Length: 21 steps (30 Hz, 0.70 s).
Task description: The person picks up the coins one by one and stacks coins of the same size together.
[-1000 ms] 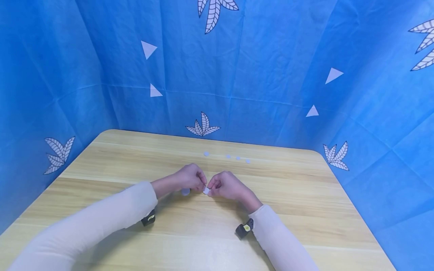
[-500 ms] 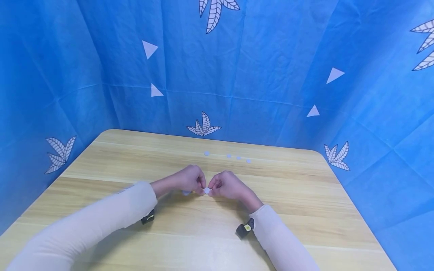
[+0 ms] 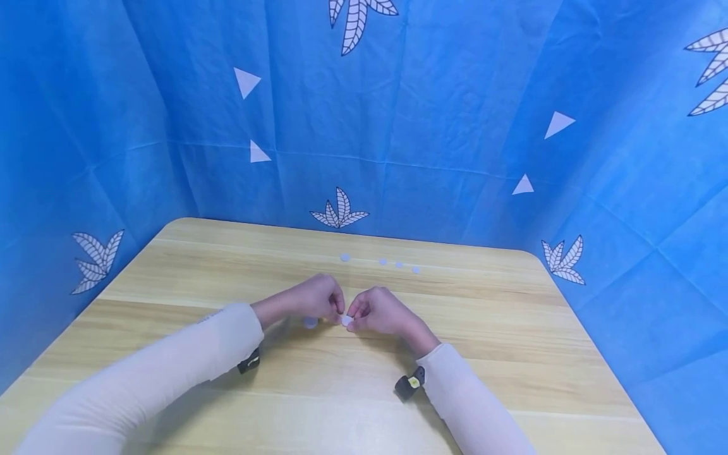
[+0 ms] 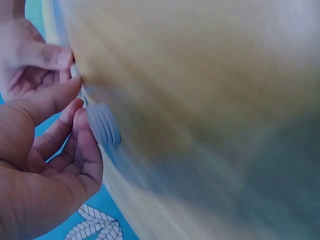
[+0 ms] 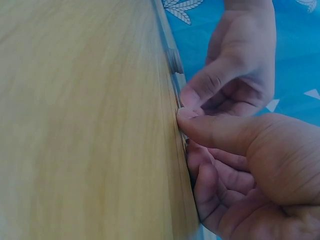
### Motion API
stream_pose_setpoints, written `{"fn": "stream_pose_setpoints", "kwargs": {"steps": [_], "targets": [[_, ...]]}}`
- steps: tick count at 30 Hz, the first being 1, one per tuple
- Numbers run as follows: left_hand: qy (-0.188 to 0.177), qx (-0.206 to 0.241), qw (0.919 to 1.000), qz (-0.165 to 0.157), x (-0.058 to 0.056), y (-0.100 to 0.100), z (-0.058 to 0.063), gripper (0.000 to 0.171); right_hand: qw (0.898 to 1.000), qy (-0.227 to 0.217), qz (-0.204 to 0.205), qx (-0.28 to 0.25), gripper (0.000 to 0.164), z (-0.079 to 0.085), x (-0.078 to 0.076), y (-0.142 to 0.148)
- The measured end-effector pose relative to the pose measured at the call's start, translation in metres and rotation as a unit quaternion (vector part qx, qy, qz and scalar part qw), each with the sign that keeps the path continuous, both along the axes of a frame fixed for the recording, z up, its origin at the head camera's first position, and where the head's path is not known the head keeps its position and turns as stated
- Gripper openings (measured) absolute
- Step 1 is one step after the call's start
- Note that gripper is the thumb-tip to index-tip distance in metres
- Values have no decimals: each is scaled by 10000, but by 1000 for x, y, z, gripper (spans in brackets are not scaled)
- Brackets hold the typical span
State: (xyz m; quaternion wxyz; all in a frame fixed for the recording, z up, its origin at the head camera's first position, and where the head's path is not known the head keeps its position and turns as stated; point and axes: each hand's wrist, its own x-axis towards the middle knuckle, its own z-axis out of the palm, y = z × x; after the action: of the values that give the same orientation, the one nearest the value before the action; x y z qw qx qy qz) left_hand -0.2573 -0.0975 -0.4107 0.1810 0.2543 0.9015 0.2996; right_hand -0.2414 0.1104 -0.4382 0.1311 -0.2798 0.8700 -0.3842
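Note:
A small, thin white disc [image 3: 347, 321] is at the centre of the table, between my two hands. My left hand [image 3: 318, 298] pinches its left edge between thumb and fingertips. From the other side, my right hand [image 3: 380, 309] pinches it the same way, and the fingertips of both hands nearly meet. Fingers cover much of the disc in both wrist views. Just beside the left hand stands a short stack of pale round discs [image 4: 105, 125], which in the head view is partly behind that hand.
Several small white discs [image 3: 399, 265] lie spaced out in a row toward the far side of the wooden table [image 3: 483, 379]. A blue patterned curtain [image 3: 455, 95] rises behind the table and along its sides. Dark cameras are strapped at both wrists.
Both hands stay in place around the small disc. It looked squarish one second ago and looks rounder now, turned slightly between the fingertips.

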Motion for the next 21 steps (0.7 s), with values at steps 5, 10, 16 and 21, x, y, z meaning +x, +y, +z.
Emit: {"fn": "stream_pose_setpoints", "kwargs": {"steps": [5, 10, 16, 21], "targets": [[116, 177, 9998, 34, -21, -7, 2, 11, 10000, 1, -23, -5, 13, -1, 0, 0], [147, 417, 9989, 165, -47, -14, 1, 12, 10000, -12, -40, 24, 12, -1, 0, 1], [264, 544, 9967, 547, -75, -18, -6, 12, 9999, -60, -77, 62, 12, -1, 0, 2], [254, 677, 9940, 827, -94, -19, -13, 14, 9999, 10, -57, 99, 13, -2, -1, 1]]}}
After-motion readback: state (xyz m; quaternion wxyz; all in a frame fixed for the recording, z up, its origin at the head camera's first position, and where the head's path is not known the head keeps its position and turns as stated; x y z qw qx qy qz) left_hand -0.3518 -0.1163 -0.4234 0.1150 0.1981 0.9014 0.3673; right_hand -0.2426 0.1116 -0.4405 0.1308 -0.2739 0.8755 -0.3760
